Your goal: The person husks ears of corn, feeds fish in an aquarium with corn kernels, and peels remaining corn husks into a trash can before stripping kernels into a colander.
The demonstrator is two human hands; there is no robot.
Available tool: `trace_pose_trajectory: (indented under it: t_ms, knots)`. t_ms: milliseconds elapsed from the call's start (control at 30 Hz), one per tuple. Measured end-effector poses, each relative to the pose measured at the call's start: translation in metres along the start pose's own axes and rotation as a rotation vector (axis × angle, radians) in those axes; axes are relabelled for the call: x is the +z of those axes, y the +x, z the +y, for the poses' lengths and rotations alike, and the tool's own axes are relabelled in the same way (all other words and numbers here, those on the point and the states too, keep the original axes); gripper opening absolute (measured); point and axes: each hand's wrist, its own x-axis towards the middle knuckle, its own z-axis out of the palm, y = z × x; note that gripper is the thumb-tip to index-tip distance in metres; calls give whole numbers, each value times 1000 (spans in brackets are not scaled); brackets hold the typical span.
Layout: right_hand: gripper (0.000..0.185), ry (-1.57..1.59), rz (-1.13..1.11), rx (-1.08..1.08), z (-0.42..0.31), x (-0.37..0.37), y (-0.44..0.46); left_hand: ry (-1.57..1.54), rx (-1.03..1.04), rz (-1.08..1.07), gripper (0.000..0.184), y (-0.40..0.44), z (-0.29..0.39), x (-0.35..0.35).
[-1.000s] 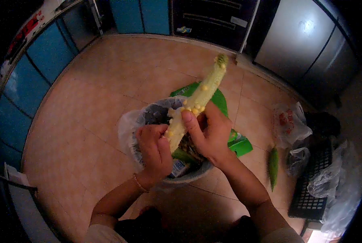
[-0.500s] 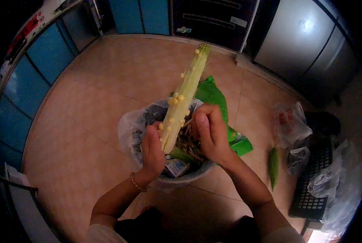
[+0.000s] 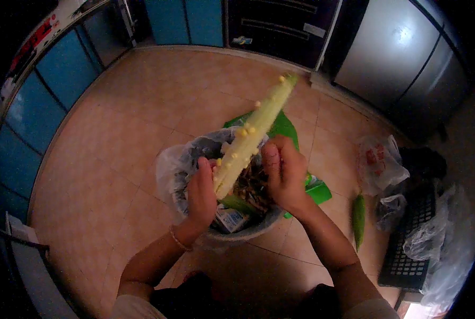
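1. Pale yellow corn cob (image 3: pixel 256 135), grasped near its lower end by the left hand (image 3: pixel 202 189), tilts above the lined bin (image 3: pixel 253 231).
2. Right hand (image 3: pixel 286 173): curled closed just beside; contents hidden.
3. Rightward, floor: green corn ear (image 3: pixel 358 220), black basket (image 3: pixel 407 260), plastic bags (image 3: pixel 452 234).

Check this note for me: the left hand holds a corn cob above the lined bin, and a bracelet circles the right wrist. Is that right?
Not quite: the bracelet circles the left wrist, not the right, as the head view shows. The rest stands: the left hand holds a corn cob above the lined bin.
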Motion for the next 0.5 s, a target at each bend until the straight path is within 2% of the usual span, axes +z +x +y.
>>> trace_pose_trajectory:
  t_ms: [33, 67, 133, 167, 233, 267, 333, 433, 500]
  knots:
    - [6, 55, 6, 69, 2, -1, -2, -158, -234, -115, 52, 3, 4, -1]
    - [6, 55, 6, 69, 5, -1, -5, -159, -234, -114, 52, 6, 0, -2]
    - [5, 217, -20, 135, 10, 0, -10, -404, -215, -178, 58, 12, -10, -2]
    - [5, 217, -20, 134, 9, 0, -12, -404, -215, -178, 58, 13, -9, -2]
    - [12, 96, -183, -65, 6, 3, -13, -425, -176, -129, 59, 14, -5, 1]
    - [12, 95, -183, -65, -1, 3, -11, -426, -176, -129, 59, 13, -4, 1]
    - [20, 94, -265, 165, -19, 6, -6, -369, -218, -111, 59, 10, -1, 2]
    - [19, -81, -343, 118, -17, 16, -9, -287, -145, -89, 57, 4, 1, 6]
    - [20, -36, -309, 130, -19, 20, -11, -218, -89, -106, 60, 1, 5, 5]
